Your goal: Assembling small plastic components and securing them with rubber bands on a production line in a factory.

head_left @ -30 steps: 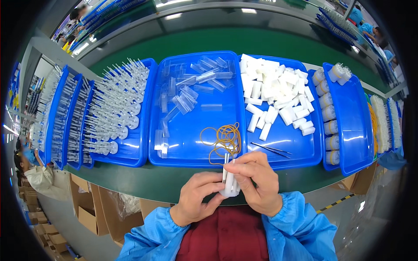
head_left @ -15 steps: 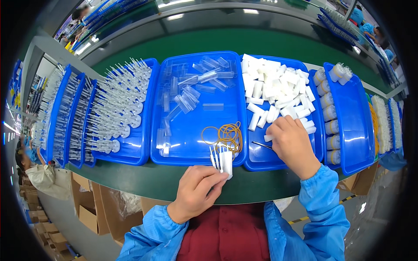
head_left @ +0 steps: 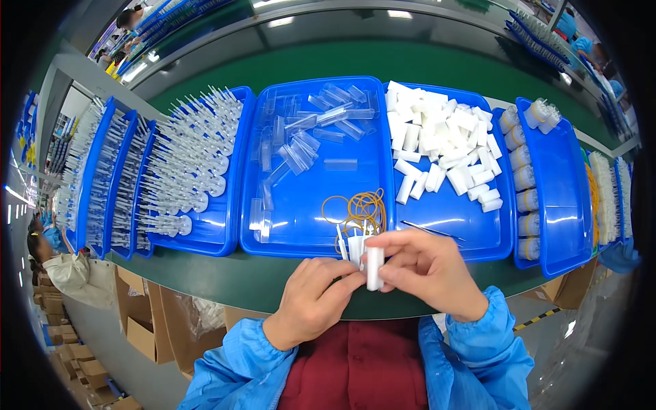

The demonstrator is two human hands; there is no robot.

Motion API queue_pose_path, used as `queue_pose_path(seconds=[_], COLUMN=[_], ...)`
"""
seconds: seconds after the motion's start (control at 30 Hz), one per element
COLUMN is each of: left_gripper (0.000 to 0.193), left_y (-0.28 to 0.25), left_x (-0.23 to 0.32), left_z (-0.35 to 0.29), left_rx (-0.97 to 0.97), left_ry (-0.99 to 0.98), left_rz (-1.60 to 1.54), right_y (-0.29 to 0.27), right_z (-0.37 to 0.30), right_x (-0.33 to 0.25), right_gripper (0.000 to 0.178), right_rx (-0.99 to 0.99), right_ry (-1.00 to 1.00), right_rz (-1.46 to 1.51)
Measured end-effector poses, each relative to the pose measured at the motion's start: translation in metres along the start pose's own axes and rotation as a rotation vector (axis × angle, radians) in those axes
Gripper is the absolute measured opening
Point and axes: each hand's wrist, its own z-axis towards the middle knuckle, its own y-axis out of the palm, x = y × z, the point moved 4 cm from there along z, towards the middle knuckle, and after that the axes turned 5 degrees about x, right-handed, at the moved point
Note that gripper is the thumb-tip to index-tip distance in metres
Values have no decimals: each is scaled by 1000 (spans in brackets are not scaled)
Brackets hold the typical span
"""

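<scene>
My left hand [head_left: 314, 301] grips a small bundle of white parts [head_left: 354, 247] with thin clear tips sticking up, held over the table's near edge. My right hand [head_left: 427, 270] pinches a short white tube [head_left: 374, 266] upright against that bundle. Both hands meet just in front of the middle blue tray [head_left: 311, 219], near a heap of tan rubber bands [head_left: 359, 208]. The white tubes come in a pile [head_left: 444, 147] in the blue tray to the right.
Clear plastic sleeves [head_left: 307, 133] lie in the middle tray. Clear pipette-like parts [head_left: 191, 160] fill the left trays. Metal tweezers [head_left: 427, 230] lie in the tube tray. Banded bundles [head_left: 523, 184] line the far right tray. Cardboard boxes [head_left: 137, 328] stand below the green table.
My right hand reached out to the pile of white tubes, then came back to the left hand with one tube and set it against the bundle.
</scene>
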Motion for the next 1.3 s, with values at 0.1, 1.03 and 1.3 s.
queue_pose_path(seconds=[0.1, 1.03, 1.3], left_gripper=[35, 46, 39], left_y=[-2, -8, 0], left_x=[5, 1, 2], left_z=[1, -10, -6], left_rx=[-41, 199, 81], left_ry=[34, -35, -70], left_rz=[1, -93, -264], right_y=[-15, 11, 1], right_z=[10, -2, 2], right_x=[-9, -7, 14], right_gripper=[28, 20, 18], right_rx=[235, 115, 216], right_ry=[-124, -670, -564], right_rz=[-52, -538, -400])
